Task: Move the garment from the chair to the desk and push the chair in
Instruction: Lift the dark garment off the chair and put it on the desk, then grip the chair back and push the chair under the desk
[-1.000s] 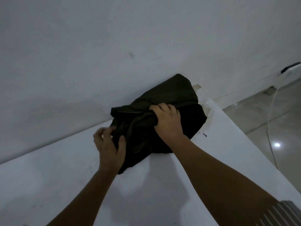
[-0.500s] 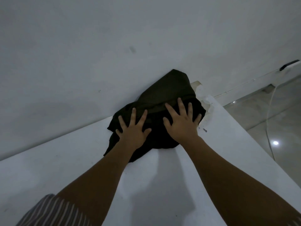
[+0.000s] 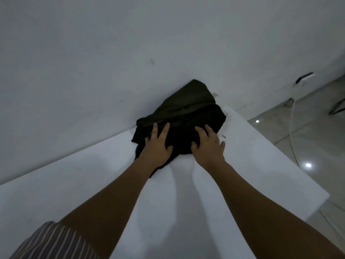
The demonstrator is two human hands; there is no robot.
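Note:
A dark, crumpled garment (image 3: 188, 116) lies on the white desk (image 3: 93, 184) at its far right corner, bunched up against the wall. My left hand (image 3: 157, 144) rests flat on the garment's near left part, fingers apart. My right hand (image 3: 208, 144) lies on its near right edge with fingers spread, partly on the desk top. Neither hand grips the cloth. The chair is out of view.
The white wall (image 3: 112, 53) rises right behind the desk. To the right the desk ends and a glossy tiled floor (image 3: 308, 139) shows, with a white cable (image 3: 293, 131) running along it and a dark chair or stand leg (image 3: 336, 107) at the far right.
A second ago both hands were clutching the bunched garment; they let go, opened flat on it, and have now slid slightly back toward me along its near edge.

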